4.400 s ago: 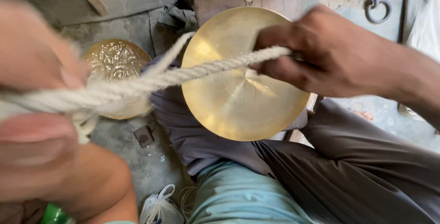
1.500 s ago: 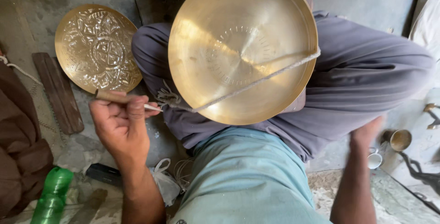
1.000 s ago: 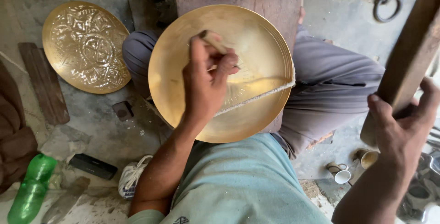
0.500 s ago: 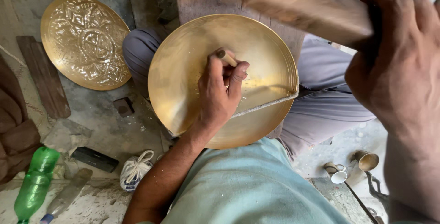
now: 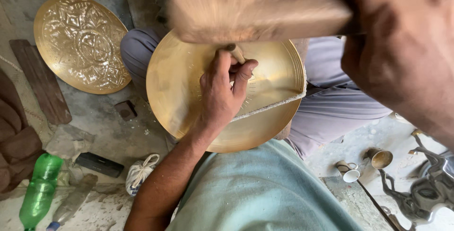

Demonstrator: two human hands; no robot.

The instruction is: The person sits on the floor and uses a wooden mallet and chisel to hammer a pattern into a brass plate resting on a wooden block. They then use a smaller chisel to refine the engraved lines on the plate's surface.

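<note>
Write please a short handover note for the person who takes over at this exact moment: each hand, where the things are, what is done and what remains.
Left hand: holds a small punch tool with its tip on the plain brass plate.
Right hand: grips a wooden mallet, raised above the punch and blurred.
The plate rests on the lap, with a rope across it.
Done: a faint ring of small marks shows near the plate's middle.
Left: most of its surface is plain, unlike the embossed plate on the floor to the left.
</note>
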